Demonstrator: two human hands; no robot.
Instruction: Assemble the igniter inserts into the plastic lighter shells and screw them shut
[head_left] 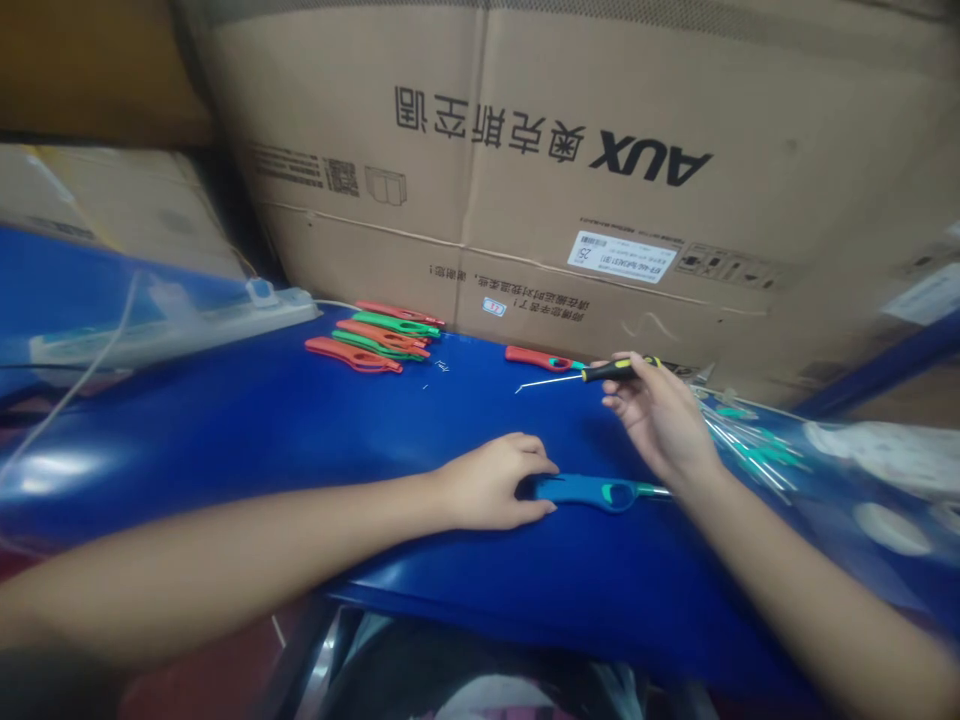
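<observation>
In the head view my left hand (495, 485) grips the butt end of a blue utility lighter (585, 491), which lies on the blue table with its metal tube pointing right. Behind it, my right hand (660, 410) holds a screwdriver (551, 381) by its black and yellow handle, the thin shaft pointing left. Something tiny and pale shows at the tip, too small to name. Just beyond the shaft lies a red lighter (534, 356) with a green trigger; my right hand partly covers its front end.
Several red, orange and green lighter handles (356, 353) lie at the back left, with small screws (441, 367) beside them. Metal lighter tubes (754, 450) with green parts are spread at right. A big carton (525, 220) stands behind. A white power strip (180, 330) is at left.
</observation>
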